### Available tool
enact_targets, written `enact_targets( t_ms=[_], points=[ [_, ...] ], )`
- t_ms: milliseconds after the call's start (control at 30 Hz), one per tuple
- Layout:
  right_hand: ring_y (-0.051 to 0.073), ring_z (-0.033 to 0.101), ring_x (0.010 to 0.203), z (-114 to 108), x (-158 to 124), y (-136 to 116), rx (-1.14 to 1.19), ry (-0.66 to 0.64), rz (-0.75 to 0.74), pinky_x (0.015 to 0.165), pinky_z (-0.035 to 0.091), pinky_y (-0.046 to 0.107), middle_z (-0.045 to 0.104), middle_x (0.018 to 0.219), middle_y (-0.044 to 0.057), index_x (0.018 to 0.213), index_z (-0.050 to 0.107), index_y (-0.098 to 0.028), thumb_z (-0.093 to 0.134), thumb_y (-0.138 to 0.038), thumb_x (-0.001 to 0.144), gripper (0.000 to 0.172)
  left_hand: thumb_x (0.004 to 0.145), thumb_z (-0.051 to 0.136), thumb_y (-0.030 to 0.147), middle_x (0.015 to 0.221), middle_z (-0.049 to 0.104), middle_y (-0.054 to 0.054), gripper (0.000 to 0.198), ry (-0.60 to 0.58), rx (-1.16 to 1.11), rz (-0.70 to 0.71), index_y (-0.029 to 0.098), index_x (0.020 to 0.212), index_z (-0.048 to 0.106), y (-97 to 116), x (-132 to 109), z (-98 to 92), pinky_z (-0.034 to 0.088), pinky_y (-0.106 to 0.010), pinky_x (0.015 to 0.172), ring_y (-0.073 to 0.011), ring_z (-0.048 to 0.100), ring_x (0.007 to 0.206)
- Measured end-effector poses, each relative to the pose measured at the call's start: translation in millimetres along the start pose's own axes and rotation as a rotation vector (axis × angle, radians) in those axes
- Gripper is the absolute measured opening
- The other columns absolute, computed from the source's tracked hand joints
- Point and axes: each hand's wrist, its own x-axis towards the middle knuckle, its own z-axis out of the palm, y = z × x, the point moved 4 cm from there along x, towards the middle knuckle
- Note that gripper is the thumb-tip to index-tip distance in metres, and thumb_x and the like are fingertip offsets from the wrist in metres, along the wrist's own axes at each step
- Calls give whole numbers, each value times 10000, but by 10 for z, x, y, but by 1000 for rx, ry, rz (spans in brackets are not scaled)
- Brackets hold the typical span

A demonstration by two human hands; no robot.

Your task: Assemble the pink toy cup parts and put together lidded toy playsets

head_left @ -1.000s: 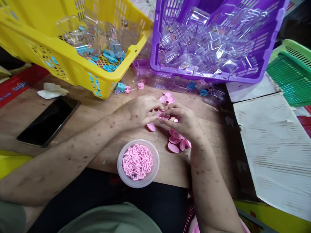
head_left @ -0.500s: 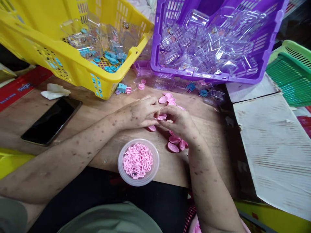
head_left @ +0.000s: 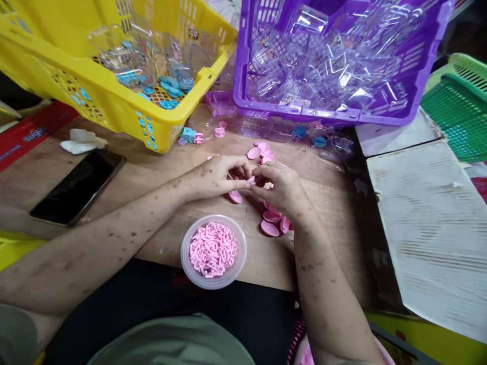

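The wooden tabletop (head_left: 262,266) carries a round tub (head_left: 242,253), apparently positioned for short reach. Beyond the tub, the left hand (head_left: 218,175) and right hand (head_left: 283,185) pinch one pink piece (head_left: 250,180) (outline partly hidden), presumably for steadiness. Pink ovals (head_left: 270,228) lie right of the tub.

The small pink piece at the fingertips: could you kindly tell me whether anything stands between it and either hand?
Nothing visible does: the left hand and right hand both have fingertips at the small pink piece, partly hiding it. The nearby pink oval lies on the table.
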Motion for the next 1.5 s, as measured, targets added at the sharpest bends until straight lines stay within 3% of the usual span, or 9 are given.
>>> enact_targets(
  t_ms=[233,433,533,700,800,967,1133,1267,1500],
  points=[
    [231,733,1006,-32,-8,51,95,64,-15,855,689,383,719,1191,92,1096,824,-259,787,-378,1046,134,931,813,265,973,842,-40,111,75,-27,-18,172,989,831,-85,2,-27,598,-273,846,-176,784,898],
    [228,796,1009,16,-23,87,393,20,144,925,731,400,766,1185,76,1199,751,-228,903,-576,949,455,901,847,238,1094,812,-72,50,99,101,102,192,899,825,-72,3,-29,611,-337,1000,-213,771,1081],
    [221,807,972,9,-19,117,431,34,169,921,723,385,794,1135,61,1182,751,-228,915,-601,929,480,930,845,331,1021,820,-73,164,89,-61,14,172,918,805,-116,25,-7,635,-331,914,-206,779,980],
    [258,818,1090,-18,-6,161,545,114,182,932,718,385,797,1290,85,1287,778,-260,946,-591,906,532,949,854,368,1002,849,-87,231,89,-532,-154,152,993,783,-186,55,19,688,-334,871,-201,825,911],
    [251,819,1065,-6,-6,134,631,138,164,907,722,382,788,1277,68,1234,792,-272,969,-581,886,498,895,934,319,1041,856,-85,277,61,-691,-160,150,1055,784,-149,49,27,700,-337,908,-196,842,927],
    [223,817,925,33,-17,108,754,80,194,815,731,367,805,1074,20,1133,811,-294,985,-528,886,383,784,1058,367,1018,849,-71,432,53,-669,-135,141,1011,769,-86,46,10,698,-330,918,-205,842,942],
    [271,803,1089,-42,5,85,615,94,88,954,709,428,823,1171,62,1172,891,-320,1002,-505,872,369,678,1114,397,962,852,-65,491,128,-606,-120,141,929,779,-125,65,-74,693,-309,864,-201,835,900],
    [256,791,1018,-67,10,77,552,128,54,884,698,415,836,1119,51,1142,913,-357,970,-504,910,280,721,1078,358,980,864,-87,395,124,-539,-172,133,948,845,-136,52,-85,685,-289,831,-185,818,875],
    [206,767,988,-131,-6,147,466,160,-36,868,648,356,805,1091,36,1177,912,-385,948,-397,946,233,632,1089,267,906,839,-48,428,265,-735,-323,148,956,836,-245,29,-56,681,-257,735,-152,794,785]
  ],
)
